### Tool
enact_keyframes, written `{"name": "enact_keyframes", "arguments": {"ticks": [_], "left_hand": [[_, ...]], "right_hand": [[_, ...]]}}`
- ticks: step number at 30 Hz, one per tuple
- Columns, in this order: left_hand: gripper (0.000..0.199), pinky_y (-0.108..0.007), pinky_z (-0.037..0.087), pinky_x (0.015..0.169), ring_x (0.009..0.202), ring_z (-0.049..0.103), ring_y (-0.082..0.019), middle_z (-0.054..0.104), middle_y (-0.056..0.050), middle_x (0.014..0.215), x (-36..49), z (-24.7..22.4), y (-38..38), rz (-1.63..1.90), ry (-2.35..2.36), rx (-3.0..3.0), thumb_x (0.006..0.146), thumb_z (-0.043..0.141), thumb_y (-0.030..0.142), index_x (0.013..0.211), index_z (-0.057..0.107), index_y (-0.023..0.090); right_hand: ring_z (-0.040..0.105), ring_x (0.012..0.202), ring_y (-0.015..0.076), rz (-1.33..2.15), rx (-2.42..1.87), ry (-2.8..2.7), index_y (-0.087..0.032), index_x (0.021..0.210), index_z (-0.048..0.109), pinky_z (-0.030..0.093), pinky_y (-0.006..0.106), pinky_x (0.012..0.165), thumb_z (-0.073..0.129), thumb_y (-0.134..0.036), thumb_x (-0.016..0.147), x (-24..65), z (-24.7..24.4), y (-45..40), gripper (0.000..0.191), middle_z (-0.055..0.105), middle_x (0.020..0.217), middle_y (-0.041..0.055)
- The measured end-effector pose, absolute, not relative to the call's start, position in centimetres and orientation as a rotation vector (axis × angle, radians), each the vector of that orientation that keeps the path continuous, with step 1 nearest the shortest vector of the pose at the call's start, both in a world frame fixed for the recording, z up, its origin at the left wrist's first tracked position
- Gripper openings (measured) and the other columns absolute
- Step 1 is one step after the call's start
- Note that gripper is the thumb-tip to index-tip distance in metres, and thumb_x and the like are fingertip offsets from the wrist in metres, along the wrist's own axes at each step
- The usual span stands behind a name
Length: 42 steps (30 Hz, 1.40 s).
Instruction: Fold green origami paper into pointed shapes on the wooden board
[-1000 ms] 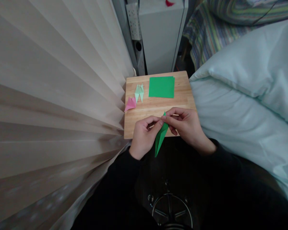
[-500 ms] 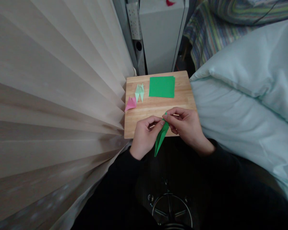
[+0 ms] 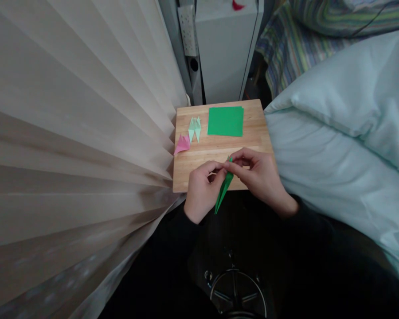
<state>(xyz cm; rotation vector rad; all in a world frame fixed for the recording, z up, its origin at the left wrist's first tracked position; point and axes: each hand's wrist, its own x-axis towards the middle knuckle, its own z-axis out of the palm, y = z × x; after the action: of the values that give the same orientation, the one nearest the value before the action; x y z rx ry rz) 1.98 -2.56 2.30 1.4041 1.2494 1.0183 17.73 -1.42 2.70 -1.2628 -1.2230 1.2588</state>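
A narrow folded piece of green origami paper point(image 3: 223, 191) hangs between my hands, over the near edge of the small wooden table point(image 3: 199, 177). Its split, pointed lower end slants down to the left. My left hand point(image 3: 203, 188) pinches its upper part from the left with thumb and forefinger. From the right, my right hand point(image 3: 257, 177) pinches the top tip, its thumb close against the left fingertips. The fingers partly hide the paper's top. Farther back on the table lie a stack of green paper point(image 3: 225, 121), pale green folded origami point(image 3: 194, 128) and a pink folded origami piece point(image 3: 182, 144).
A pleated curtain point(image 3: 86, 133) borders the table on the left. Pale bedding point(image 3: 335, 124) bulges along the right side. Behind stands a grey cabinet point(image 3: 224, 57) beside a white power strip point(image 3: 188, 31). Below is a stool base with a metal ring point(image 3: 238, 272).
My right thumb has moved left across the top of the green paper, up to my left fingertips. The paper now shows narrower. The view has shifted slightly.
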Motion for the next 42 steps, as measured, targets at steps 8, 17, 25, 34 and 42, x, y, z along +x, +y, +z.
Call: {"name": "enact_keyframes", "arguments": {"ticks": [8,17,25,34,42], "left_hand": [[0.013,-0.028,0.058,0.081,0.093,0.073,-0.018,0.077,-0.008,0.105,1.8,1.8,-2.5,1.088,1.198,1.325,0.090,0.069,0.024,0.101,0.075,0.018],[0.016,-0.027,0.057,0.073,0.077,0.072,-0.015,0.077,-0.005,0.086,1.7,2.2,-2.2,1.015,1.165,1.144,0.083,0.077,0.030,0.089,0.071,0.016],[0.013,-0.026,0.058,0.071,0.078,0.073,-0.016,0.078,-0.005,0.086,1.7,2.2,-2.3,1.088,1.212,1.250,0.084,0.076,0.026,0.091,0.072,0.016],[0.008,-0.027,0.058,0.075,0.084,0.073,-0.016,0.077,-0.005,0.089,1.4,1.7,-1.9,1.096,1.214,1.343,0.089,0.071,0.025,0.090,0.071,0.017],[0.013,-0.027,0.052,0.071,0.076,0.067,-0.015,0.073,-0.004,0.082,1.4,2.4,-2.3,1.023,1.262,1.512,0.093,0.065,0.024,0.084,0.071,0.017]], "right_hand": [[0.043,0.050,0.0082,1.318,-1.214,-1.075,-0.019,0.074,0.068,0.029,0.024,0.044,0.085,-0.047,0.074,17.8,2.7,-1.1,0.033,0.057,0.059,-0.0032],[0.037,0.044,0.0066,1.350,-1.221,-0.869,-0.020,0.064,0.062,0.021,0.023,0.042,0.088,-0.040,0.072,17.9,2.9,-1.1,0.033,0.048,0.047,-0.0056],[0.049,0.054,0.0089,1.278,-1.237,-0.875,-0.021,0.090,0.068,0.035,0.023,0.045,0.088,-0.051,0.070,17.8,1.6,-0.7,0.041,0.060,0.072,-0.0027],[0.057,0.069,0.0150,1.389,-1.135,-1.140,-0.021,0.073,0.071,0.046,0.031,0.066,0.086,-0.047,0.074,17.5,1.2,-1.0,0.030,0.067,0.070,-0.0002],[0.051,0.061,0.0121,1.248,-1.171,-1.079,-0.021,0.064,0.070,0.043,0.029,0.063,0.080,-0.032,0.079,17.3,0.9,-1.1,0.021,0.061,0.063,-0.0028]]}}
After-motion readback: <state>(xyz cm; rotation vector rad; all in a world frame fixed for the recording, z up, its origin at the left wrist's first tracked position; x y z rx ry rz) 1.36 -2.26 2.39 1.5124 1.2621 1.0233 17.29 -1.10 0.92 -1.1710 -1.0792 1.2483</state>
